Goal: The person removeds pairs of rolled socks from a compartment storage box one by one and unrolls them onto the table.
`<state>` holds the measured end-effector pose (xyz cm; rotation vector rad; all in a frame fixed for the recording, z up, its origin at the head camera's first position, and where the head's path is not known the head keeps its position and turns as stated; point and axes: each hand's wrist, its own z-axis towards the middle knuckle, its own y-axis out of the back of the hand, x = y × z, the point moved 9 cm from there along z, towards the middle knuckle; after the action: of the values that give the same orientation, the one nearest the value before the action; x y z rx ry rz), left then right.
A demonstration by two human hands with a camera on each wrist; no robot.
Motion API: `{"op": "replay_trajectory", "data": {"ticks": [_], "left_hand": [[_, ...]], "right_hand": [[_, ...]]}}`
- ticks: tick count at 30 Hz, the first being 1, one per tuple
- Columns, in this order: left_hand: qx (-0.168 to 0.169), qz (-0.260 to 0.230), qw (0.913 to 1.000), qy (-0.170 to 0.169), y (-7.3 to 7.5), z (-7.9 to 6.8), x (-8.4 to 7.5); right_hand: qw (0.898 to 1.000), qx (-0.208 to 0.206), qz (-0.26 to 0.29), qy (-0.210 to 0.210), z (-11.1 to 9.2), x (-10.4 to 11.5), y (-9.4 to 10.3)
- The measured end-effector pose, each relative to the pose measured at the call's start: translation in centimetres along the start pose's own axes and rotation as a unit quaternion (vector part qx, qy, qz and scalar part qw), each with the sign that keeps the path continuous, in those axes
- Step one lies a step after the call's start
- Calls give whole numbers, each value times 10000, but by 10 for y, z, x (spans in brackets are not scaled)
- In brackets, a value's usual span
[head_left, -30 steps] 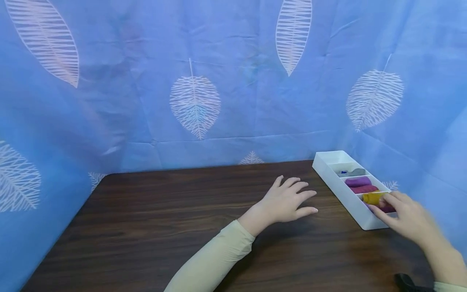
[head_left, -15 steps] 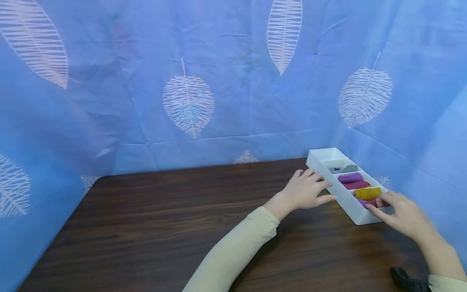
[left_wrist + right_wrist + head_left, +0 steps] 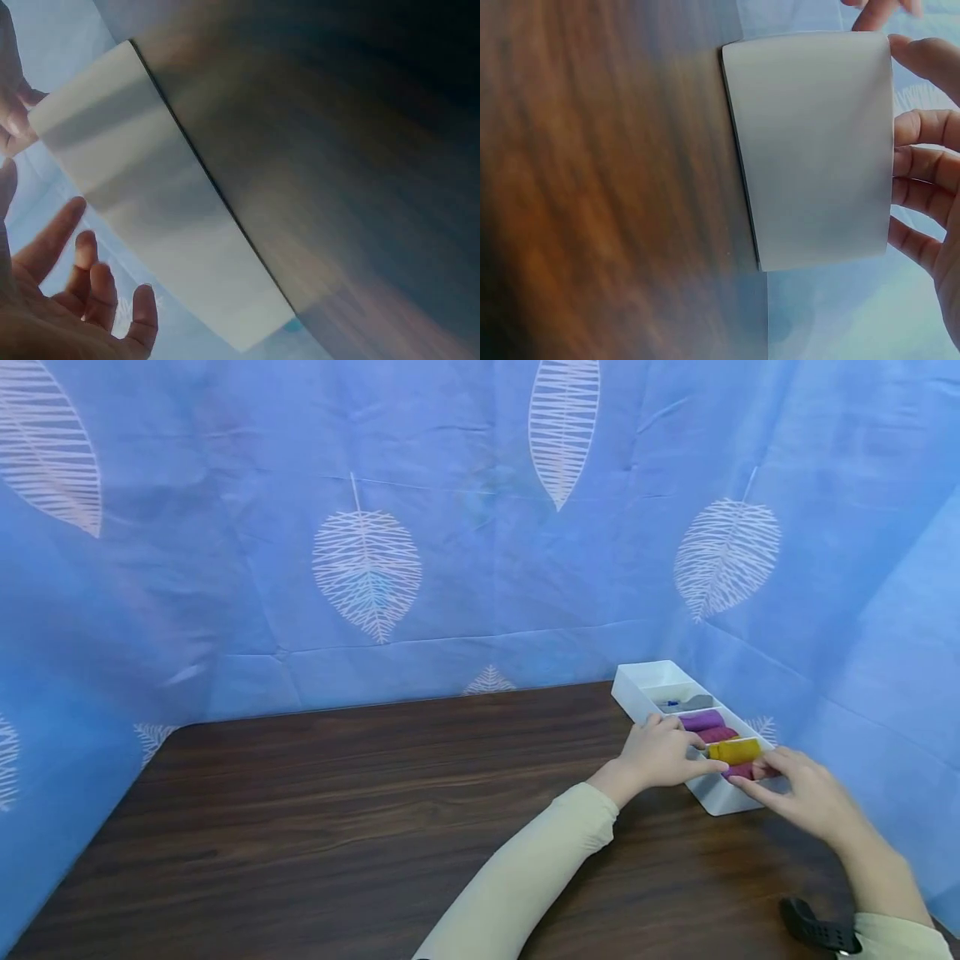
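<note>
A long white divided tray stands at the table's right side. Its near compartments hold a yellow rolled bundle and a magenta one; purple and dark red rolls lie behind the divider. My left hand reaches over the tray's left wall, thumb pointing to the yellow roll. In the left wrist view its fingers are spread. Over the near end, my right hand has its fingertips beside the magenta roll; the right wrist view shows these fingers apart, their tips partly hidden behind the wall.
A grey item with something blue beside it lies in a farther compartment, and the farthest one shows its bare floor. A black strap is at the right sleeve. Blue leaf-patterned cloth hangs behind the dark wooden table.
My left hand has moved right from over the bare tabletop to the tray. The right hand has shifted off the yellow roll toward the near end. The whole view has drifted, moving things left.
</note>
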<state>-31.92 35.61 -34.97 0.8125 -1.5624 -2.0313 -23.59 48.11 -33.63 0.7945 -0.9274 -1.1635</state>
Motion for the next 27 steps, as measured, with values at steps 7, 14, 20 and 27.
{"op": "replay_trajectory", "data": {"ticks": [7, 14, 20, 27], "left_hand": [[104, 151, 9990, 406, -12, 11, -5], [392, -135, 9933, 1074, -18, 17, -6], [664, -222, 9821, 1746, -12, 22, -12], [600, -1, 9660, 2513, -12, 18, -22]], "right_hand": [[9999, 14, 142, -27, 0, 3, -2], [9995, 151, 264, -75, 0, -1, -2], [9992, 167, 343, -81, 0, -5, -1], [9992, 125, 365, -122, 0, -8, 0]]}}
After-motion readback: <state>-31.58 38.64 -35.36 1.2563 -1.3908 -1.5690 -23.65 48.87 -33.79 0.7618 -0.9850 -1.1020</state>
